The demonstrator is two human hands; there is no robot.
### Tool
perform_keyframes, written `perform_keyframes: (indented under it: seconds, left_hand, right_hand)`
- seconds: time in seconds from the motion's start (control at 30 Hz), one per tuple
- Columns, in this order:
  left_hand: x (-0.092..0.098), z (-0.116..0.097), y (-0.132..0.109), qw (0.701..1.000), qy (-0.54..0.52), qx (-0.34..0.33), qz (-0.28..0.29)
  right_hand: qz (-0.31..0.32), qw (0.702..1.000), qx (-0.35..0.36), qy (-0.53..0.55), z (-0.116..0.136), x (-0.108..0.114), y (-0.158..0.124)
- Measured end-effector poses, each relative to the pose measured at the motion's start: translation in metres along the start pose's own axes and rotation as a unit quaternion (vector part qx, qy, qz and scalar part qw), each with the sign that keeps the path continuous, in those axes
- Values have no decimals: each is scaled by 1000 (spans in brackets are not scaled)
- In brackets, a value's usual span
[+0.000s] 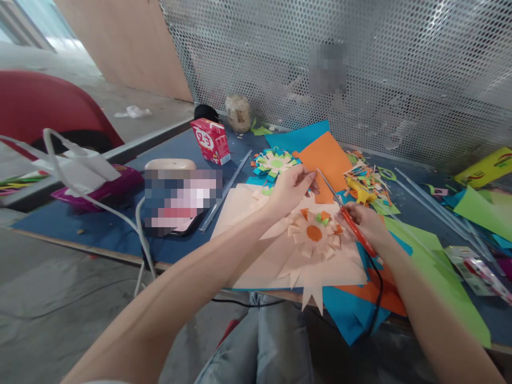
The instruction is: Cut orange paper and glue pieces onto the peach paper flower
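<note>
My right hand (364, 221) is closed around a soldering iron with a red handle (357, 230), its thin metal shaft pointing up and left. The tip lies close to my left hand (295, 185), whose fingers are pinched together; whatever they hold is too small to make out. Below the hands, a pale peach paper flower (314, 233) with an orange centre and cut ribbon tails rests on peach paper sheets (248, 256). Just beyond my left hand is a blue and green fringed paper flower (276, 162). An orange sheet (326, 160) lies behind the tip.
A yellow glue gun (362, 193) sits among paper scraps (376, 176) to the right. Green paper (432, 256) and clear sticks (432, 202) lie farther right. Leftward are a phone (182, 200), a red box (210, 140) and white cables (108, 205). Perforated metal (260, 58) stands behind.
</note>
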State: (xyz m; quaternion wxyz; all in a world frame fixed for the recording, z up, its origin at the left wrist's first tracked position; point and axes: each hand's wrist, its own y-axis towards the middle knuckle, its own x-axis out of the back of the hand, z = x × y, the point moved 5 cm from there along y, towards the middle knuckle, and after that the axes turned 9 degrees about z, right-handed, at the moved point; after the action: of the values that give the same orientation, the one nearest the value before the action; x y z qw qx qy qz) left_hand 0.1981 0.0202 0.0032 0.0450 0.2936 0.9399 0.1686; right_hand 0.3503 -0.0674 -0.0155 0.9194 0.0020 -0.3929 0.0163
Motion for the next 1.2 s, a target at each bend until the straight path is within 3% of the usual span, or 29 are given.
perform_keyframes:
  seconds: [0.3, 0.5, 0.8, 1.2]
  left_hand:
    - [0, 1, 0, 1000, -15, 10, -2]
    - [-4, 2, 0, 999, -17, 9, 28]
    - [-4, 3, 0, 999, -9, 17, 31]
    - [4, 3, 1, 999, -37, 22, -17]
  right_hand:
    - [-2, 1000, -2, -17, -3, -1, 1]
    - [-1, 1000, 9, 19, -4, -2, 1]
    - [-14, 999, 5, -46, -2, 0, 1]
    - [-4, 999, -12, -39, 1, 0, 1]
